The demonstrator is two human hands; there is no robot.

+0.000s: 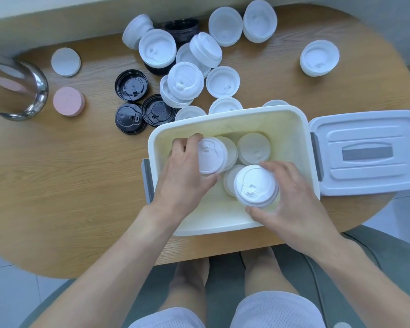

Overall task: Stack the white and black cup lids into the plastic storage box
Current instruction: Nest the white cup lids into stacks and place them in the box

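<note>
Both hands are inside the plastic storage box [225, 119] at frame centre. The left hand [185, 169] has its fingers pinching a white lid stack [211, 158]; the right hand [291, 197] grips another white lid stack [256, 185]. Loose white lids [185, 79] and black lids [131, 85] lie on the tabletop [69, 174], upper centre.

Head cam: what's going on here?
A person is packing cup lids into a white storage box on a wooden table. The left hand holds a stack of white lids and the right hand holds another white stack, both inside the box beside stacks already there. Many white lids and the black lids are on the table beyond the box. The box cover lies to the right of the box.
</note>
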